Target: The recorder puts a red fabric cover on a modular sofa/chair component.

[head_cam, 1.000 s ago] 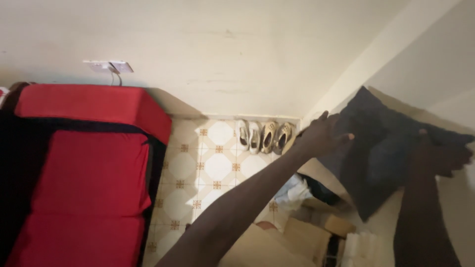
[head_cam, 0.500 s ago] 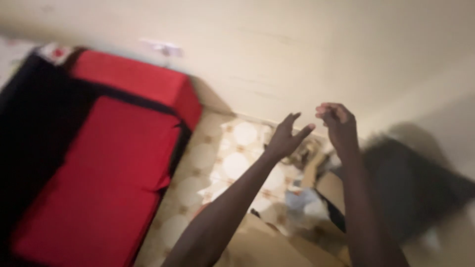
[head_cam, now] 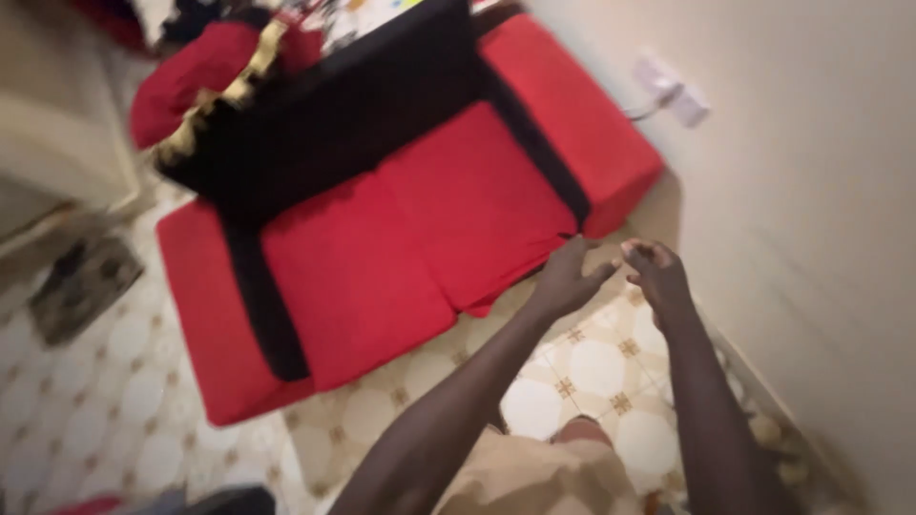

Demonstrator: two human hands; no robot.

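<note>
Sofa (head_cam: 401, 219), red with black bands, lies nearest both hands and takes up the middle of the head view, standing on the tiled floor (head_cam: 592, 367) with one end against the cream wall (head_cam: 811, 191). Left hand (head_cam: 565, 278) is held out in the air over the sofa's near corner, fingers spread and loose, holding nothing; whether it touches the cushion cannot be told through the blur. Right hand (head_cam: 656, 272) hangs just beside the left, between the sofa corner and the wall, fingers curled inward, nothing seen in its grasp. The two hands are near each other but apart. Both forearms run up from the lower edge of the view. Below them shows tan clothing (head_cam: 534, 477) on the person.

A black backrest (head_cam: 334, 105) crosses the upper part of the sofa, with a black strip on each side of the seat. A white socket plate (head_cam: 673, 91) with a cord sits on the wall above the sofa's far arm. A dark mat (head_cam: 84, 284) lies on the floor well apart to the left. A red cushion with yellow trim (head_cam: 205, 67) sits beyond the backrest.
</note>
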